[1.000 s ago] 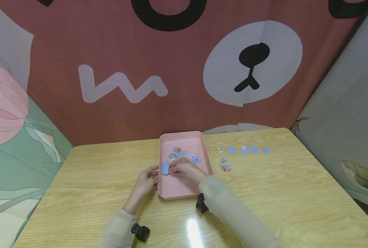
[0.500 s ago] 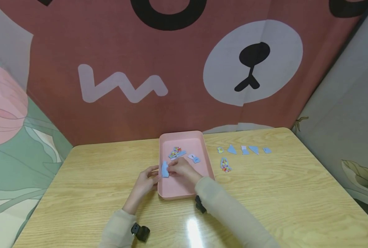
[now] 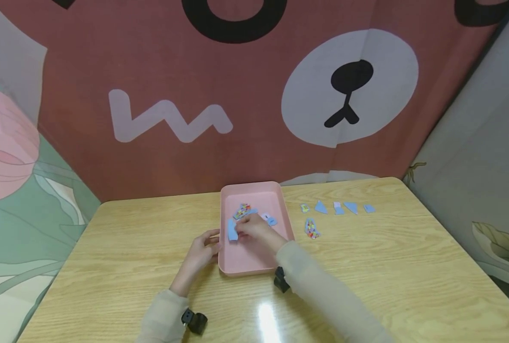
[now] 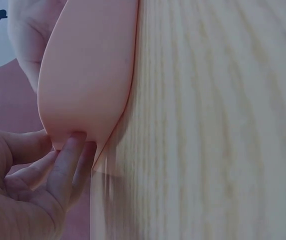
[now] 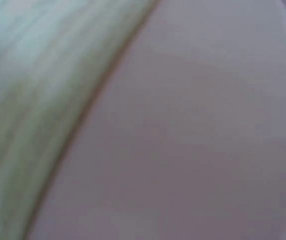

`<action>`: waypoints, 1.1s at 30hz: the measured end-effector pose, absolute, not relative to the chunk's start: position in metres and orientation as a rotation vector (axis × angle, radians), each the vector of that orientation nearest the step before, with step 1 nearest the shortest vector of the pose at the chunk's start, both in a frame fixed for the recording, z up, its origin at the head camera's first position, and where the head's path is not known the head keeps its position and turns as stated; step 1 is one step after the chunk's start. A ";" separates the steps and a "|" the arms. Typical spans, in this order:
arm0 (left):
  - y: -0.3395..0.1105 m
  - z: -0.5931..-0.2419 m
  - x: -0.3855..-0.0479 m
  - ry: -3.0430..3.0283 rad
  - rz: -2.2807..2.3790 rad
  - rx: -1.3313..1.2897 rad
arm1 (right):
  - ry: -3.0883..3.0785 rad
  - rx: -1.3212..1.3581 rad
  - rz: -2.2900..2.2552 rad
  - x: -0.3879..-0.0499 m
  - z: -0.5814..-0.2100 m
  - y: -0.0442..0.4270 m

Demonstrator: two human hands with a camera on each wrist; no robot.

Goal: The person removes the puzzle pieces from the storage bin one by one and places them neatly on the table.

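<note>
In the head view, my right hand (image 3: 258,229) reaches into a pink tray (image 3: 254,264) and pinches the right side of a long blue puzzle-like piece (image 3: 232,230) near the left wall. My left hand (image 3: 202,248) is beside the tray, its fingertips touching the outside of the left wall. The left wrist view shows this hand (image 4: 30,185) with loosely bent fingers (image 4: 65,165) against the tray's outer wall (image 4: 90,65). A blurred tray wall (image 5: 183,125) fills most of the right wrist view, where the right hand's grip is hidden.
Farther back in the tray lie a multicoloured piece (image 3: 242,210) and small blue-and-white pieces (image 3: 270,220). Right of the tray, several blue pieces (image 3: 351,207) form a row on the wooden table (image 3: 391,257), with another multicoloured piece (image 3: 311,228) in front.
The long blue piece has shifted slightly toward me, then right and back, along with my right hand. My left hand stays at the tray wall.
</note>
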State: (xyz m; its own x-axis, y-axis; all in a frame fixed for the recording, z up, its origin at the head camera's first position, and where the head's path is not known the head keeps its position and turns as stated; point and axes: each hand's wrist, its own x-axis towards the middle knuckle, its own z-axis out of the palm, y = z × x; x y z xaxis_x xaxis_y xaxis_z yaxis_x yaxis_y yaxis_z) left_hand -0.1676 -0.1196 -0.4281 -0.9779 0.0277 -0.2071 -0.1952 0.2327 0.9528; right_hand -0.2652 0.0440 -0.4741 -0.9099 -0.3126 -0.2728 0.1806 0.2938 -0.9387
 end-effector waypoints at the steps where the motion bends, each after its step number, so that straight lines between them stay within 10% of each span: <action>1: -0.119 -0.428 -0.167 2.316 1.837 -0.161 | 2.146 -0.185 -1.696 -0.275 -0.488 0.048; 14: -0.120 -0.428 -0.167 2.316 1.816 -0.157 | 2.121 -0.095 -1.763 -0.239 -0.393 0.085; 33: -0.120 -0.427 -0.168 2.304 1.813 -0.175 | 2.155 -0.108 -1.576 -0.245 -0.387 0.169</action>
